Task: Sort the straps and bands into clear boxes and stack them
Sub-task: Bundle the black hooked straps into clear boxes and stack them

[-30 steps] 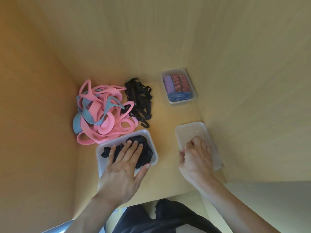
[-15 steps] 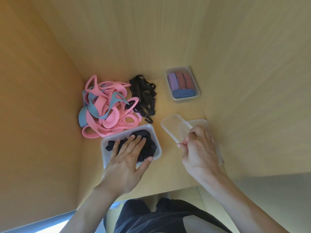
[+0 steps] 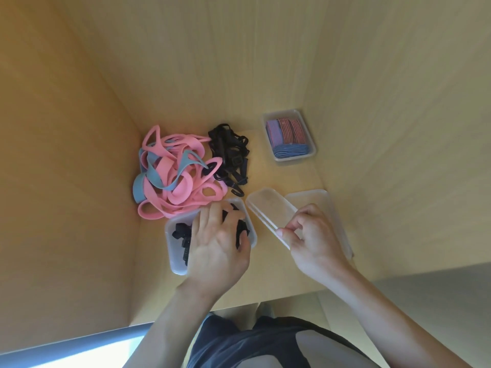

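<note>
Straps (image 3: 181, 234), black, bunched in clear box (image 3: 174, 264)

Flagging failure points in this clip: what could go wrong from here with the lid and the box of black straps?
1. The right hand pinches the clear lid at one end only, tilted in the air; it could slip.
2. The black straps sit under the left hand in the clear box; they may spring over the rim and stop the lid seating.

Bare forearms (image 3: 170, 314), dark navy garment (image 3: 252, 341) at the lap
</note>
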`<state>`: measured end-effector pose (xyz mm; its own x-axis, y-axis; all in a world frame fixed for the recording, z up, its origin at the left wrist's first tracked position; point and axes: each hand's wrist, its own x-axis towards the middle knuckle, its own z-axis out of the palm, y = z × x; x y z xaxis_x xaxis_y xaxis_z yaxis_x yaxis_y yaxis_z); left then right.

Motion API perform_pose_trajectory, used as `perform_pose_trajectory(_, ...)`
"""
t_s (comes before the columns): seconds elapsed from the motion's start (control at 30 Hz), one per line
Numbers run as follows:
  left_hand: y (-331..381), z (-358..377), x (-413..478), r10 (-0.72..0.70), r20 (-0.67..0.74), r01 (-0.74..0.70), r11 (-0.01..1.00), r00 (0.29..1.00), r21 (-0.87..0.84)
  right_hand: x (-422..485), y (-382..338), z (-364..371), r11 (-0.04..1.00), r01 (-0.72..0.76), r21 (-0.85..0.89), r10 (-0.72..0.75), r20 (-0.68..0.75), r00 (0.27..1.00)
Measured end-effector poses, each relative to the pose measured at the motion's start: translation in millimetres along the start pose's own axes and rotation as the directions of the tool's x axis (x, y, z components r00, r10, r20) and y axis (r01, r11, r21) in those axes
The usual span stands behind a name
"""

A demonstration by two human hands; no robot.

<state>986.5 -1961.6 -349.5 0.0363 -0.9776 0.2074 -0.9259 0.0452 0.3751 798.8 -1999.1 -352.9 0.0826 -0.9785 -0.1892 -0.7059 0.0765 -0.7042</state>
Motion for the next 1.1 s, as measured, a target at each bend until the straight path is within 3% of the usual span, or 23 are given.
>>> perform_pose_trajectory(0.13,12.5,4.3,3.3,0.031,0.008,-0.03,0.999,0.999,-0.034,-0.8,-1.9,-4.5,0.999,0.003,0.035,-0.002,-0.015,1.0)
perform_pose_trajectory(0.27,17.3,3.2,13.5,0.03,-0.004,-0.03,0.995,1.0,-0.093,-5.2,-6.8,-14.7,0.994,0.103,-0.046,-0.106,-0.065,0.992)
perform_pose_trajectory(0.5,-2.8,-20.6,34.1,0.336,-0.153,-0.345,0.938,0.93,-0.037,-19.2,-24.0,-35.3,0.88,0.446,-0.165,-0.464,-0.094,0.881)
perform_pose_trajectory(0.6,-11.0,-32.6,30.6,0.35,-0.193,-0.364,0.93,0.917,-0.042,-19.7,-27.4,-40.5,0.854,0.504,-0.128,-0.518,-0.131,0.845)
perform_pose_trajectory(0.73,-22.3,-49.1,19.7,0.222,-0.262,-0.263,0.956,0.939,-0.131,-11.3,-28.8,-43.7,0.812,0.581,-0.05,-0.579,-0.194,0.792)
perform_pose_trajectory(0.97,-33.6,-73.5,-2.6,-0.158,-0.194,0.07,0.915,0.968,-0.398,8.9,-52.7,-22.8,0.725,0.689,0.001,-0.649,-0.334,0.683)
perform_pose_trajectory(1.03,-40.3,-80.4,-6.3,-0.284,-0.129,0.183,0.843,0.95,-0.505,12.3,-59.5,-16.5,0.736,0.676,0.042,-0.623,-0.347,0.701)
perform_pose_trajectory(1.1,-47.3,-85.7,-9.6,-0.39,-0.057,0.28,0.747,0.919,-0.603,14.8,-65.0,-14.2,0.794,0.578,0.188,-0.502,-0.334,0.798)
